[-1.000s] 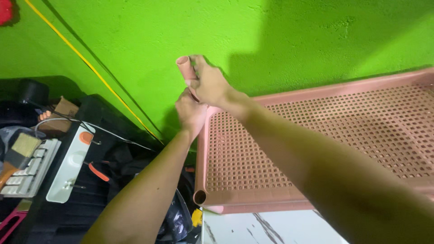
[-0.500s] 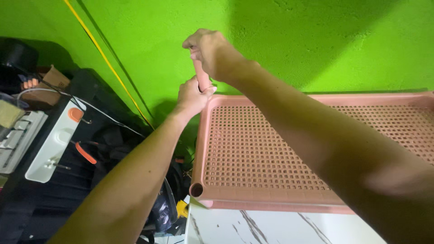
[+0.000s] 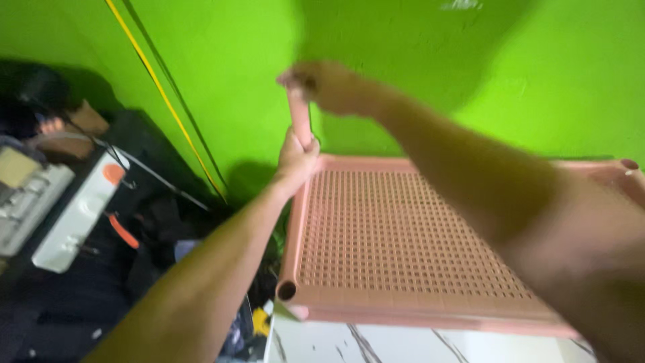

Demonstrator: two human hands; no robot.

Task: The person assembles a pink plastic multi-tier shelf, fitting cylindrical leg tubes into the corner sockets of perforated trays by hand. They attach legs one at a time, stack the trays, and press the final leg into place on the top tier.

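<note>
A pink plastic tube [image 3: 299,117] stands upright at the far left corner of a pink perforated shelf tray [image 3: 403,235]. My right hand [image 3: 329,84] grips the tube's top end. My left hand [image 3: 295,158] wraps around its lower part, right where it meets the tray's corner. An open round socket [image 3: 287,290] shows at the tray's near left corner. Another corner socket [image 3: 629,165] shows at the far right. The picture is blurred by motion.
A bright green wall [image 3: 437,67] rises behind the tray, with a yellow cord [image 3: 161,94] running down it. Dark clutter lies at left, with a white device [image 3: 74,222] and an orange-handled tool [image 3: 122,230]. A white marbled surface [image 3: 416,346] shows below the tray.
The view has shifted, so the tray sits lower and nearer. My right hand now sits at the tube's top while my left stays at its base.
</note>
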